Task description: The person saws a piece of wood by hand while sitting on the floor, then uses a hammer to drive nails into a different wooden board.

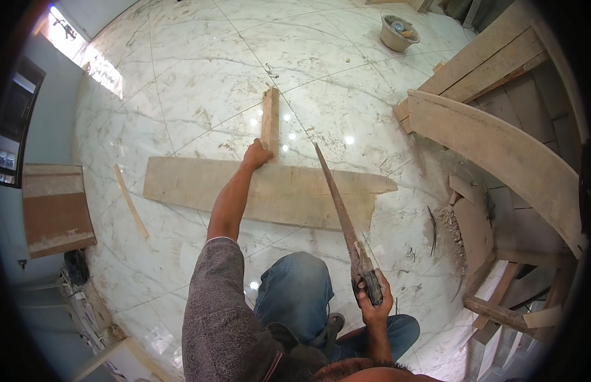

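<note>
My left hand (258, 155) is closed round the near end of a short wooden block (270, 118), which points away from me across the tiles. Just below it, a wide plywood board (276, 191) lies flat, with a broken or notched right end. My left forearm reaches over this board. On the right, my right hand (376, 299) grips the dark handle of a handsaw (337, 197). Its long, rusty-looking blade slants up and left, passing over the board's right part in the picture. Whether the blade touches the board I cannot tell.
A thin wooden strip (130, 201) lies on the left. Curved wooden panels (499, 140) and a timber frame (509, 312) stand on the right beside rubble (449, 226). A bucket (398, 35) sits at the far right. A brown board (58, 210) leans at the left wall.
</note>
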The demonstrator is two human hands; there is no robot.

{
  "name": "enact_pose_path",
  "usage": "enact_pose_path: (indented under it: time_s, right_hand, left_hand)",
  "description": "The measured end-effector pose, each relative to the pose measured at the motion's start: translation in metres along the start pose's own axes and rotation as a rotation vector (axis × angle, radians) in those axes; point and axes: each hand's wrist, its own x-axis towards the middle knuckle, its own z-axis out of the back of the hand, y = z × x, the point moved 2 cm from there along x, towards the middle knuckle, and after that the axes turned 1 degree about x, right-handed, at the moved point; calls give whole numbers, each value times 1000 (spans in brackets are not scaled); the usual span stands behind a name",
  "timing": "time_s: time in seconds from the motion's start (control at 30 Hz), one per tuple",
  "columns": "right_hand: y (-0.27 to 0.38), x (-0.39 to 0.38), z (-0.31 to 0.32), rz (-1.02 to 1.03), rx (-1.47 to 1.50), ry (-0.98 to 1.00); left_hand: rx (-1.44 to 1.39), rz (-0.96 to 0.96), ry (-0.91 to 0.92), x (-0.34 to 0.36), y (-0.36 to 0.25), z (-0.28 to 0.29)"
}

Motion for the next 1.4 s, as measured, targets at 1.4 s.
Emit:
enact_pose_path:
  time_s: [1.4]
  right_hand:
    - [-4,100,-83,281,-328,281]
  left_hand:
    - [267,87,-404,-50,4,-10]
